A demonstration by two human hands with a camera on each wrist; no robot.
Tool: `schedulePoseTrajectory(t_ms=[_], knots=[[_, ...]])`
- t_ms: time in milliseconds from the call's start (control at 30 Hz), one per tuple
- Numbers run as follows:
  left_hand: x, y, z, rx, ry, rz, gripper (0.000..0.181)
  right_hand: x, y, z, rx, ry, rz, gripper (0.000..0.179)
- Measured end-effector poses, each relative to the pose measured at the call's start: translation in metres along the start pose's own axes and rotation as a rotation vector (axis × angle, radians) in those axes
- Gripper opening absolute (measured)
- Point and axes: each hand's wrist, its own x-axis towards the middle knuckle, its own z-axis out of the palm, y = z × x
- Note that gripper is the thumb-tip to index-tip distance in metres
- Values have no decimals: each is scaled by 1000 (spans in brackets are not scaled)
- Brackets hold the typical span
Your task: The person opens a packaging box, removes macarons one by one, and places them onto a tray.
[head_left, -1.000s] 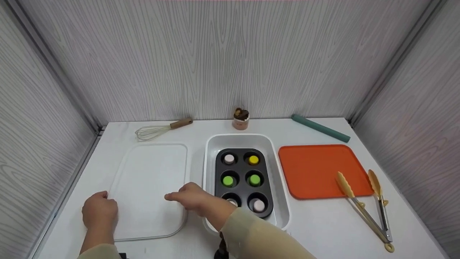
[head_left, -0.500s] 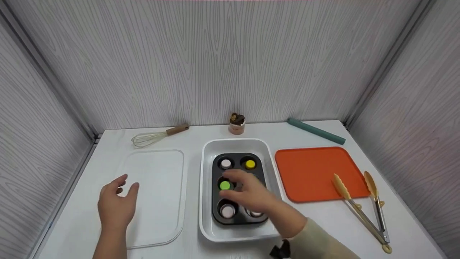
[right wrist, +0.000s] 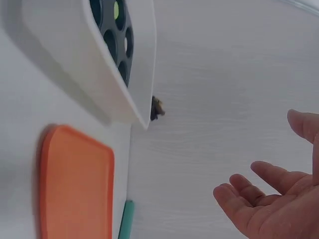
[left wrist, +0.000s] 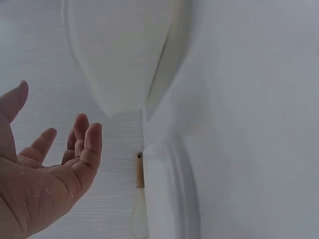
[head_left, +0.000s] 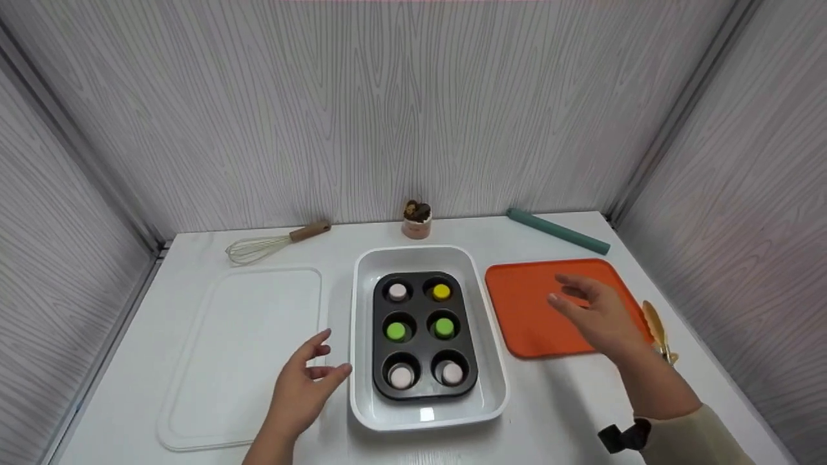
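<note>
A deep white tray (head_left: 365,413) stands mid-table. In it lies a dark muffin tin (head_left: 420,310), with small round pieces in its cups: pale pink, a yellow one (head_left: 441,292) and green ones. My left hand (head_left: 300,391) hovers just left of the tray, empty, thumb and fingers spread apart; the left wrist view shows its palm (left wrist: 40,191). To its left a flat white lid or board (head_left: 252,342) lies on the table. My right hand (head_left: 597,316), also empty with loosely bent fingers, is above the orange tray (head_left: 517,310). It hides most of the tongs (head_left: 656,326).
A whisk (head_left: 278,243) with a wooden handle lies at the back left. By the back wall stands a small cupcake-like cup (head_left: 417,221) with a dark topping. A green rod (head_left: 559,231) lies at the back right. Wood-patterned panels enclose the table.
My left hand has come off the white lid's left edge and moved right to the tray. My right hand has swung right, across the muffin tin to above the orange tray.
</note>
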Motion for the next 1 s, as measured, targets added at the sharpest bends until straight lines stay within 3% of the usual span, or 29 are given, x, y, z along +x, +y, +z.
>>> schedulePoseTrajectory(t_ms=[200,467,667,867,1000], knots=[[-2,-14,17,-10,-93,-46,87,-8,38,-26,-114,55,108,76],[0,-23,25,-72,-185,-21,100,-18,90,-52,16,226,380,107],[5,-20,26,-113,-210,-38,105,-29,129,-56,-109,308,432,126],[8,-22,24,-129,-251,-19,108,-36,156,-59,-275,228,528,147],[8,-27,20,-142,-292,1,109,-40,168,-60,-219,126,624,155]])
